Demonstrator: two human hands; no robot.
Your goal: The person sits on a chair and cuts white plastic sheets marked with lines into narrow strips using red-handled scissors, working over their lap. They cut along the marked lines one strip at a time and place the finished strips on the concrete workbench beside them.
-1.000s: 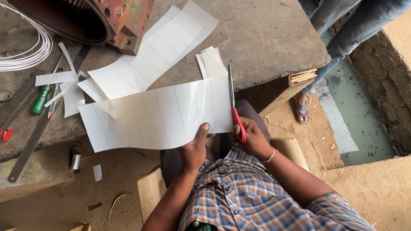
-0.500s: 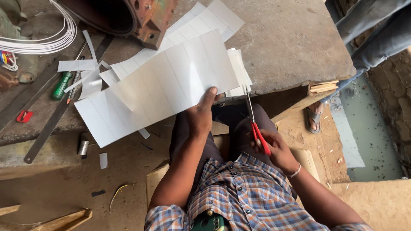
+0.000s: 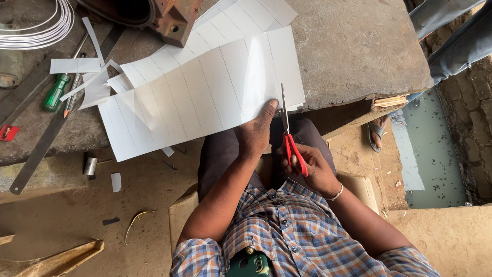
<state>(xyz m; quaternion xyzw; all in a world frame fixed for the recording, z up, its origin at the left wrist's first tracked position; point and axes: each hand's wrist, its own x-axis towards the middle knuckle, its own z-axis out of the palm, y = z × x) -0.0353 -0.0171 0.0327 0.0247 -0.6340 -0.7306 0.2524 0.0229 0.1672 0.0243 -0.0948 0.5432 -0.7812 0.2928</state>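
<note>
Left hand [image 3: 254, 137] pinches the near edge of a white ruled sheet [image 3: 205, 97], thumb on top, fingers under it; grip closed on the paper. The sheet lies mostly flat on the stone surface [image 3: 359, 46], its near edge overhanging toward the person's lap, left corner curled up a bit.

Right hand [image 3: 312, 166] has its fingers through the red handles of the scissors [image 3: 288, 128]; grip closed on the handles. Blades point away from the person, set at the sheet's near edge just right of the left thumb, along 1 of the ruled lines. Blades look nearly closed; can't tell how far they're into the paper.

A 2nd ruled sheet [image 3: 241, 15] lies under the first, further back. Cut paper strips [image 3: 77, 65] sit to the left beside a green-handled screwdriver [image 3: 55, 92]. A long metal ruler [image 3: 46, 143] lies diagonal across the left edge. Coil of white wire [image 3: 36, 25] top left, rusty metal housing [image 3: 164, 15] at the top. Another person's sandalled foot [image 3: 378, 134] stands on the right, past the surface.
</note>
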